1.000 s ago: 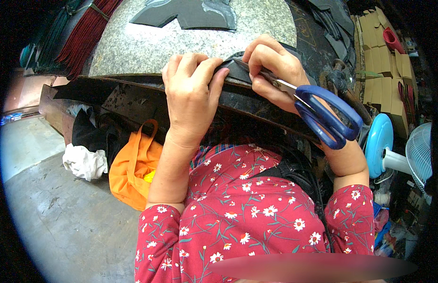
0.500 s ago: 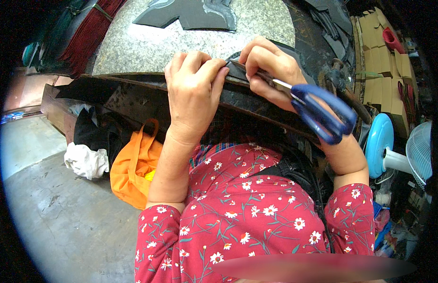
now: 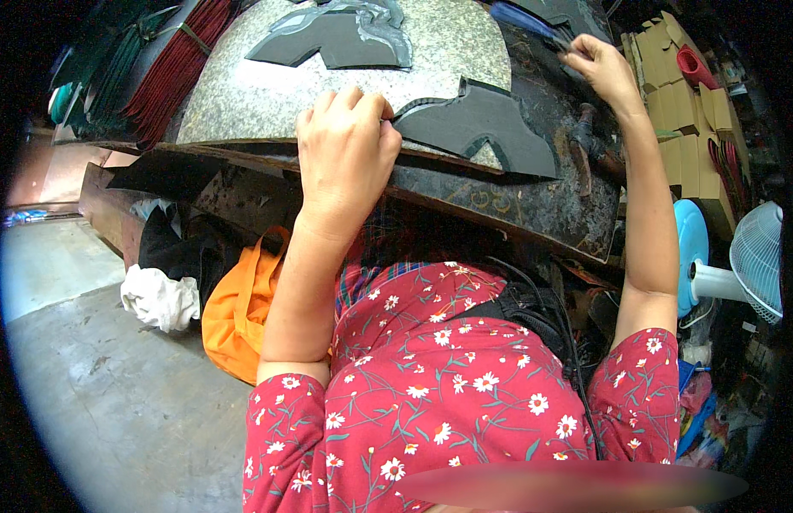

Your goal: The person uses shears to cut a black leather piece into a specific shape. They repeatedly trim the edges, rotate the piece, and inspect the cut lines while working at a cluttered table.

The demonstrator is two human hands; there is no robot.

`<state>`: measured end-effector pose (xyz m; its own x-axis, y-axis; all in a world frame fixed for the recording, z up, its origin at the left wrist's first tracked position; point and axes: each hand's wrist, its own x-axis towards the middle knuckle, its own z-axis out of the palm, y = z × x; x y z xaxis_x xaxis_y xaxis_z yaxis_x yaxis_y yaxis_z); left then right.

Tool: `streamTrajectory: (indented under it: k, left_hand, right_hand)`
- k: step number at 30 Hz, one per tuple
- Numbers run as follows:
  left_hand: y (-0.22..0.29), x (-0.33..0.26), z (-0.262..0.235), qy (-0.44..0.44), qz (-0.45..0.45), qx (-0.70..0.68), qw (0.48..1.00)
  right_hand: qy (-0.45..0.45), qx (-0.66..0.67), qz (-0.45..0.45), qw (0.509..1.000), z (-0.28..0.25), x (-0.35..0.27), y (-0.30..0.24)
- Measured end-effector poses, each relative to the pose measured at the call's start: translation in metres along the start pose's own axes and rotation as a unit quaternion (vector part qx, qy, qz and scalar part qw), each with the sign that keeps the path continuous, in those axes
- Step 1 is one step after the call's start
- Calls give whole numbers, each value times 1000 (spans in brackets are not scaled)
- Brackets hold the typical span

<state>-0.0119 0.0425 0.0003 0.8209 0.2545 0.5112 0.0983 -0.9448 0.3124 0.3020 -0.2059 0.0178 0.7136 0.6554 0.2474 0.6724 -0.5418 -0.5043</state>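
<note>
My left hand point(image 3: 347, 158) is closed at the near edge of a stone slab, its fingers pinching the left end of a dark grey cut-out piece point(image 3: 473, 126). That piece looks like a shoe upper, with a notch in its lower edge, and lies partly on the slab and partly past its right side. Up at the far right my right hand point(image 3: 603, 75) is closed at the blade end of scissors point(image 3: 526, 19). Their blue handles point away to the upper left, smeared by motion. Similar grey pieces point(image 3: 345, 41) lie stacked on the slab's far part, with greyish smears.
The speckled slab point(image 3: 217, 94) rests on a dark worn workbench point(image 3: 499, 205). Bundles of dark red cords point(image 3: 167, 77) lie at the left. A hammer-like tool point(image 3: 582, 141) is at the bench's right. An orange bag point(image 3: 243, 308), cardboard boxes point(image 3: 670, 103) and a fan point(image 3: 755, 265) surround it.
My right hand has moved away to the upper right with the scissors, whose handles now point the other way. The grey piece now lies spread on the slab; my left hand stays at its end.
</note>
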Motion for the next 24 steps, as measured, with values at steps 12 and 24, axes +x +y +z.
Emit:
streamTrajectory:
  k: [12, 24]
  left_hand:
    - [21, -4, -9, 194, 42, -191, 961]
    - [19, 3, -5, 73, -167, -471, 863]
  right_hand:
    - [-44, -87, -138, 986, -1, -21, -78]
    - [-291, 434, 11, 852, 59, -70, -163]
